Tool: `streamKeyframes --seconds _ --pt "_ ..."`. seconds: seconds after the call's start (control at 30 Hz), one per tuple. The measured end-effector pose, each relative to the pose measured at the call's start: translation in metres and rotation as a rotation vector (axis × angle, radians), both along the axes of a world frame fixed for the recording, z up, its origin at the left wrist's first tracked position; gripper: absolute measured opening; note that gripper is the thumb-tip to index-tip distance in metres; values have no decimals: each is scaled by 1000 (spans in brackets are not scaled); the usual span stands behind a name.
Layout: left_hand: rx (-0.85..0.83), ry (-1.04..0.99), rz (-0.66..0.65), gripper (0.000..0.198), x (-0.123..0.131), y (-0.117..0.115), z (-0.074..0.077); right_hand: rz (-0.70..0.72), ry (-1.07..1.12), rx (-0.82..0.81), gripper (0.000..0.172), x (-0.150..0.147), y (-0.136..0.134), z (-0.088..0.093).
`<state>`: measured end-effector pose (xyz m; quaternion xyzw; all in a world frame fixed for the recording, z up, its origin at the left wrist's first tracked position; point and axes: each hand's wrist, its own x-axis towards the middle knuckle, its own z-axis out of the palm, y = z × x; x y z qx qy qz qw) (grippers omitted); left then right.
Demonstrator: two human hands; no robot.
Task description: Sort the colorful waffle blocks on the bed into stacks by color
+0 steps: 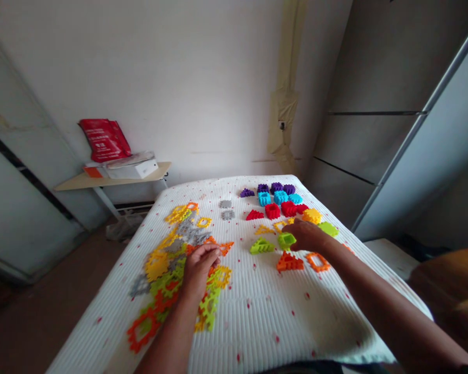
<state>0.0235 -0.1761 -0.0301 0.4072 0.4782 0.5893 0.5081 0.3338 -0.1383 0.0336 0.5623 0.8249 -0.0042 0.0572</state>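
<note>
My left hand is curled at the right edge of a mixed pile of notched plastic building pieces, its fingers drawn together; what they hold, if anything, is hidden. An orange triangular piece lies just beyond the fingertips, and a yellow square frame is beside the hand. On the right, my right hand reaches over the sorted pieces, fingers bent down and close together. Its fingertips are at a yellow square frame, just above a lime square stack; their grip is unclear.
Sorted groups include purple pieces, blue pieces, red pieces, a lime triangle stack and orange triangles. Two grey pieces lie mid-table. A side table with a red bag stands behind left; a grey cabinet is right.
</note>
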Motion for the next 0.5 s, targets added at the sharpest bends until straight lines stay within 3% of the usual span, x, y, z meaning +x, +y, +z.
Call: streamKeyframes --seconds 0.13,0.23,0.33,0.5 --pt "23 98 32 25 -3 -5 14 24 27 -2 56 3 3 -4" --pt "86 358 61 25 -20 3 32 81 105 61 59 6 4 -4" --pt "136 890 199 26 -49 31 50 122 173 181 50 5 2 4" --pt "41 1210 276 21 -90 96 64 210 260 289 35 -3 -5 14"
